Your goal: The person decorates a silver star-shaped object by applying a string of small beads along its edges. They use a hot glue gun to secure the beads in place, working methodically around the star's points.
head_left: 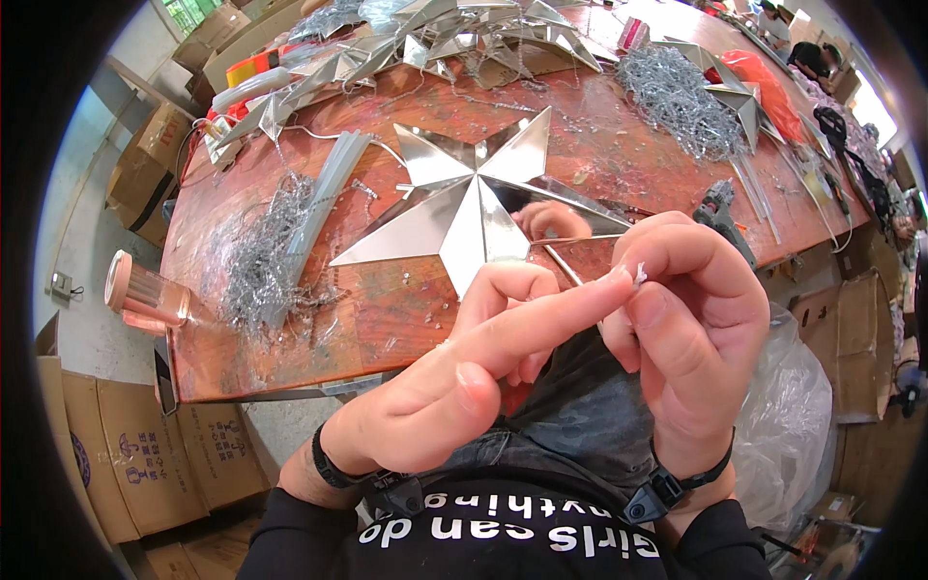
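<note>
Fingertips meet just above the near edge of the table: my right hand [691, 329] pinches a tiny whitish scrap [640, 276], thumb and forefinger pressed together on it, right at the tip of the outstretched forefinger of my left hand [483, 362], whose other fingers are curled in and grip nothing that I can see. I judge the scrap is being picked off that fingertip, so the sound way is to hold the left finger rigid and draw the scrap away slowly along the skin, close to the nail, rather than jerk it. The scrap is small, pale and ragged, possibly a bit of dried glue, though it is too small to tell. Just beyond the hands lies a large silver five-pointed star [464, 198], mirror-bright and folded into ridges, on the reddish wooden table [387, 319]. A glue gun [720, 217] rests to its right, heaps of silver wire tinsel [256, 256] to the left, and more stars [464, 39] crowd the far end.
</note>
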A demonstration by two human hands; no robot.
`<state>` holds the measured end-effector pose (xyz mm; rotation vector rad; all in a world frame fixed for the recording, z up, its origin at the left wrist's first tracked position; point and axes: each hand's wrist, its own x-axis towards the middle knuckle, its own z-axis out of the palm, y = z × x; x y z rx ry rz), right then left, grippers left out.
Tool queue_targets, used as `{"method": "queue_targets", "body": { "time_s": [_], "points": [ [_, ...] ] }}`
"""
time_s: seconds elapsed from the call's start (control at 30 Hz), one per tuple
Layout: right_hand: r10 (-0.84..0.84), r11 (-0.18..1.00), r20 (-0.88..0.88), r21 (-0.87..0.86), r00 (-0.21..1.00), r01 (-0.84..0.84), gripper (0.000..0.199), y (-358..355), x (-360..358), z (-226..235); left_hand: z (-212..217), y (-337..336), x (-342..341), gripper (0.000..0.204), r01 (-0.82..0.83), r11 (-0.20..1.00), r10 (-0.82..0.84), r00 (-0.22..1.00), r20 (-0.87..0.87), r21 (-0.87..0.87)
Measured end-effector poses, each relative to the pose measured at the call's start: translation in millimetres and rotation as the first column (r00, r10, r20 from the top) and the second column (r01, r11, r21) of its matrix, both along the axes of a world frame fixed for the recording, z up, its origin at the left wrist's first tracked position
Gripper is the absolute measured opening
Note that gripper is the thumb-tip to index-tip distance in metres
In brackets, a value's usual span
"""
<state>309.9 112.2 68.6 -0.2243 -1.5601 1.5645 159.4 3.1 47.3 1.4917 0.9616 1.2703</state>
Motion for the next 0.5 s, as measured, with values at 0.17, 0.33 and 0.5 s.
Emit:
{"method": "queue_targets", "body": {
  "time_s": [0.17,0.33,0.5],
  "points": [
    [-0.097,0.993,0.079,0.077,0.992,0.091,0.007,-1.6,0.2,3.5,-1.0,-0.5,2.5,0.078,-0.127,0.981,0.161,0.955,-0.25,0.146],
    [-0.055,0.998,0.032,0.024,0.998,0.054,0.009,-1.3,-0.5,-0.3,-6.3,2.4,5.4,0.079,-0.136,0.946,0.248,0.888,-0.388,0.294],
    [0.18,0.957,-0.076,-0.217,0.981,-0.192,0.012,2.5,3.4,-5.0,6.9,-2.2,12.1,0.085,-0.028,0.999,0.028,1.0,0.013,-0.04]
  ]
}}
